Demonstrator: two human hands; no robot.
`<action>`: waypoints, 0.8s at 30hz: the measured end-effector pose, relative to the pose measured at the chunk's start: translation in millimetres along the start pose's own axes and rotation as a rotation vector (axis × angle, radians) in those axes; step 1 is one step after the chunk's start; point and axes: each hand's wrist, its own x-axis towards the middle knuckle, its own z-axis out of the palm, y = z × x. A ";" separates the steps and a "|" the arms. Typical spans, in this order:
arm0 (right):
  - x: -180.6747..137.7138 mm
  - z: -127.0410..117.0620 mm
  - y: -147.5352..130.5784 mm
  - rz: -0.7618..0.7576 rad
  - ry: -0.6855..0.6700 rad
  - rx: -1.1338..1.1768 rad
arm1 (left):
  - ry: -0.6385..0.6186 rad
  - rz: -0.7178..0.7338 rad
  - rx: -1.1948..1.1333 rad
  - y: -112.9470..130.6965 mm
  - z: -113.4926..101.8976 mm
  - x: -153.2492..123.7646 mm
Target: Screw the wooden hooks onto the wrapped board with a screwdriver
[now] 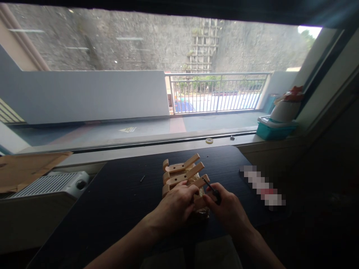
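Observation:
Several pale wooden hooks (185, 177), each with a curled end and dark round holes, stand side by side on the dark table. A rough tan material shows in part beneath them. My left hand (178, 200) lies over the nearest hooks with its fingers closed around one, hiding much of it. In my right hand (228, 205) is a screwdriver (209, 185) with a dark handle and thin shaft. Its tip points up and left, near the raised end of a hook; whether it touches the wood I cannot tell.
The dark table (112, 209) carries a small dark rod (142, 179) left of the hooks. At right lies a pixelated flat object (263, 188). A roll of tape (209, 141) and a teal box (276, 129) rest on the window sill. Brown cardboard (30, 168) covers part of a white radiator (56, 183).

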 end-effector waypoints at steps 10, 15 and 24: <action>-15.9 -76.7 -12.1 -0.299 -0.294 -0.195 | 0.013 -0.040 -0.057 4.2 -4.1 -1.4; 1.5 -73.9 -31.0 -0.455 -0.323 -0.362 | 0.021 -0.036 -0.053 3.8 -3.6 -3.4; 10.3 -60.1 -49.0 -0.546 -0.339 -0.372 | 0.022 -0.049 -0.043 0.8 -1.2 -3.8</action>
